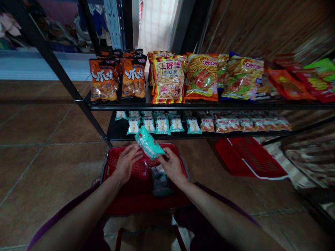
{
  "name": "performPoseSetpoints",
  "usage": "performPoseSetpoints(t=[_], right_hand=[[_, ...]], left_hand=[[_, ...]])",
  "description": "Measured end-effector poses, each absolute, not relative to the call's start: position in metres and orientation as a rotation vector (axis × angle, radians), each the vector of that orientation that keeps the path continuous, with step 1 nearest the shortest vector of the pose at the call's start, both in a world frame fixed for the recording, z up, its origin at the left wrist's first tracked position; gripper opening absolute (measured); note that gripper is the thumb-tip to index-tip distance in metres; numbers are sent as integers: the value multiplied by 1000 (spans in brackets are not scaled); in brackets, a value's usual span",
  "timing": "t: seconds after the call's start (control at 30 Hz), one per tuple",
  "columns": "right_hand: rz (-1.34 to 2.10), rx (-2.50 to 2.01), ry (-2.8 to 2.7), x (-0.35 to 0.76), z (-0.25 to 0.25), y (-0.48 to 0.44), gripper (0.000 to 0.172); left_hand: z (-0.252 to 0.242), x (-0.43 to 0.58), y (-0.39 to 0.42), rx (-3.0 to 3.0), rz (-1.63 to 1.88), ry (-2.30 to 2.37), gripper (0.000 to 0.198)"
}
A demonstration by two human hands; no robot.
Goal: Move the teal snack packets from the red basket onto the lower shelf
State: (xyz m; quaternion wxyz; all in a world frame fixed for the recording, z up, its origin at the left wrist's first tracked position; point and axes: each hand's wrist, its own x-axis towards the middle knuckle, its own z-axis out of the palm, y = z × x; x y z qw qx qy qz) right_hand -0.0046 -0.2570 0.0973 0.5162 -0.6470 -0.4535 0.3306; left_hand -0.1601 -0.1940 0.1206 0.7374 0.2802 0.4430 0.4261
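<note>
A teal snack packet [149, 143] is held tilted above a red shopping basket [115, 205], between my two hands. My right hand [172, 166] pinches its lower right end between thumb and fingers. At the packet's left edge, my left hand [127, 163] has its fingers bent and their tips against the wrapper. Inside the basket, below my right hand, lie several similar teal packets [159, 177], partly in shadow. The basket stands on the floor between my legs.
A black shelf rack [157, 106] stands just ahead. Its upper level bears orange-black snack bags [133, 78], prawn cracker bags [169, 82] and others. Teal packets [162, 123] and red-white packets [222, 123] line the lower level. A second red basket [251, 157] is at the right.
</note>
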Motion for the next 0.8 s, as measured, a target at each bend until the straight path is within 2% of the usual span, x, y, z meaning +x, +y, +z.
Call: performPoseSetpoints(t=[0.03,0.17,0.37,0.6,0.8], right_hand=[[667,-1575,-1252,-3,99,-258,3],[211,-1629,-1752,0,107,-264,10],[-109,-1632,-2098,-7,112,-269,16],[-201,-1612,-2179,-14,111,-272,15],[-5,-1560,-2139,-15,105,-275,17]], left_hand=[[123,-160,-194,591,907,919,23],[127,-162,-193,503,877,847,22],[121,-165,-189,515,883,889,28],[120,-163,-183,468,908,973,27],[115,-164,-179,467,944,994,23]])
